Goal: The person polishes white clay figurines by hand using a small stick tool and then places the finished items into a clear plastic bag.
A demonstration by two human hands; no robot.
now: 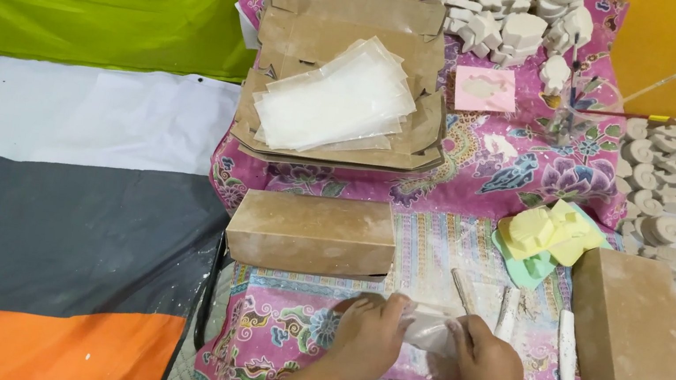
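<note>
Left hand [368,336] and right hand [484,359] both grip a small clear plastic bag [429,327] (contents unclear); rough tugging could tear it, spilling onto the pink patterned cloth-covered table [282,325]
</note>
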